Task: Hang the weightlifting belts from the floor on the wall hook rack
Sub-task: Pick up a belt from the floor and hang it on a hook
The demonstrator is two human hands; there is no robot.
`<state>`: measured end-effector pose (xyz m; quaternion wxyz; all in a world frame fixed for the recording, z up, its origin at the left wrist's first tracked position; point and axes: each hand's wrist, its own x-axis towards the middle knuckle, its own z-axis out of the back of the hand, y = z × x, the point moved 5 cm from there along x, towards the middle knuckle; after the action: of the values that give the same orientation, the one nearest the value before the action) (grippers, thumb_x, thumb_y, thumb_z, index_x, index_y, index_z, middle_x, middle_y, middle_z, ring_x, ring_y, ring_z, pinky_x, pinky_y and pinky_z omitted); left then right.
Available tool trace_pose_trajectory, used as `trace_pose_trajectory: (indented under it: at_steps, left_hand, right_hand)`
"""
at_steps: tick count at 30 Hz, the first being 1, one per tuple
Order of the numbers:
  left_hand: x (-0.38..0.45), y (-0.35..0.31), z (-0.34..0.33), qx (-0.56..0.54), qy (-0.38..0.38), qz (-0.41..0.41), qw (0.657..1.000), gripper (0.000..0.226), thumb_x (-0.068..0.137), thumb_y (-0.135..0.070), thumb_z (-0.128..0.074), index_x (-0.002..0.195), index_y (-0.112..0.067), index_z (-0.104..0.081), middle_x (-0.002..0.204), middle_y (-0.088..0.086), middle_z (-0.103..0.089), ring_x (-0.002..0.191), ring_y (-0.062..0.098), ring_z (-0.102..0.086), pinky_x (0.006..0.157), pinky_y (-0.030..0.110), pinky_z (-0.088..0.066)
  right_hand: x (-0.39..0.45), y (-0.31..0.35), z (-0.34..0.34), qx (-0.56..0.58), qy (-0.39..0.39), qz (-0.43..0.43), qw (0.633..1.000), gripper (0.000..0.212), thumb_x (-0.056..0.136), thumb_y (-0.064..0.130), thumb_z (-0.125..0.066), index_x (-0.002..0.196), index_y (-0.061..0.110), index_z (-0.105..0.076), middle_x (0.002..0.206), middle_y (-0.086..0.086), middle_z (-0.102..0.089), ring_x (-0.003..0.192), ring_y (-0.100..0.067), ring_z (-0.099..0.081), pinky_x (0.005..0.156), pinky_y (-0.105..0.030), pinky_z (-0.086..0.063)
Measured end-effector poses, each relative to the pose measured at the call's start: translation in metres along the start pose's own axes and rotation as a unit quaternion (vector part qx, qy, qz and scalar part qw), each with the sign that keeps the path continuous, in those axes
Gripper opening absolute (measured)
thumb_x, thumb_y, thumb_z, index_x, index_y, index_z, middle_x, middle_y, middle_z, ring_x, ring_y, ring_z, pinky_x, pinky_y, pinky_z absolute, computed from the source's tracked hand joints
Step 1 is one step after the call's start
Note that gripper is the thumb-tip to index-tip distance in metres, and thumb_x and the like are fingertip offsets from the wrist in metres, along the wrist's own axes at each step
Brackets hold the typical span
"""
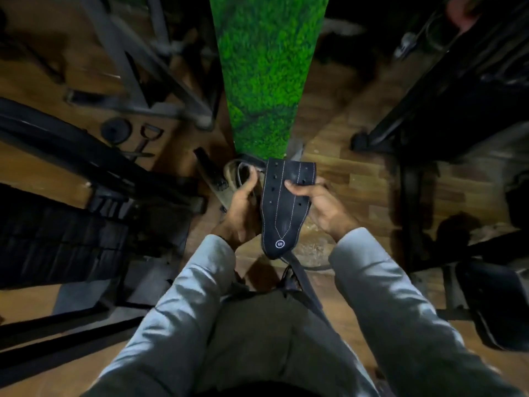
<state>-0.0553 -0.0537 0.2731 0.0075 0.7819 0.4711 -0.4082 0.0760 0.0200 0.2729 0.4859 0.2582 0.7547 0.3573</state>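
A black weightlifting belt (282, 213) with white stitching, rows of holes and a round logo is held up in front of me. My right hand (317, 204) grips its right edge, thumb on the face near the holes. My left hand (243, 207) curls round the belt's left side, by a looped strap end (243, 170). A narrow strap (303, 279) trails down from the belt toward my legs. No hook rack shows.
A pillar covered in green artificial grass (264, 81) rises straight ahead. Grey machine frames (137, 81) and a weight plate (116, 130) lie to the left, dark gym equipment (446, 104) to the right. Wooden floor (352, 179) lies underneath.
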Motion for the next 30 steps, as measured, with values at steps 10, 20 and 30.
trace_pose_trajectory:
  at_steps: [10, 20, 30]
  left_hand:
    - [-0.005, -0.054, -0.042, 0.244, 0.004, -0.109, 0.964, 0.022, 0.085, 0.008, -0.068, 0.103, -0.005, -0.073, 0.088, 0.013, -0.077, 0.072, 0.023, -0.075, 0.074, 0.037, -0.063]
    - [-0.056, -0.085, -0.023, 0.204, 0.034, -0.07, 0.976, 0.088, 0.066, -0.046, -0.091, 0.133, 0.003, -0.062, 0.119, 0.019, -0.075, 0.097, 0.027, -0.076, 0.082, 0.042, -0.063]
    - [-0.073, -0.084, -0.008, 0.281, 0.016, -0.153, 0.947, 0.027, 0.069, 0.003, -0.078, 0.094, -0.008, -0.08, 0.092, 0.01, -0.08, 0.081, 0.02, -0.076, 0.084, 0.037, -0.061]
  right_hand:
    - [-0.049, 0.009, 0.001, 0.137, 0.042, -0.08, 0.986, 0.066, 0.092, 0.056, -0.065, 0.13, 0.003, -0.068, 0.13, -0.019, -0.071, 0.121, -0.034, -0.067, 0.108, -0.05, -0.051]
    - [-0.035, 0.075, -0.046, 0.033, 0.119, 0.073, 0.99, 0.027, 0.086, -0.005, -0.062, 0.111, -0.005, -0.069, 0.103, -0.012, -0.079, 0.089, -0.019, -0.074, 0.081, -0.028, -0.062]
    - [-0.025, 0.047, -0.06, 0.039, 0.104, -0.1, 0.989, 0.075, 0.083, 0.06, -0.072, 0.127, 0.0, -0.07, 0.119, -0.018, -0.074, 0.107, -0.034, -0.07, 0.104, -0.047, -0.054]
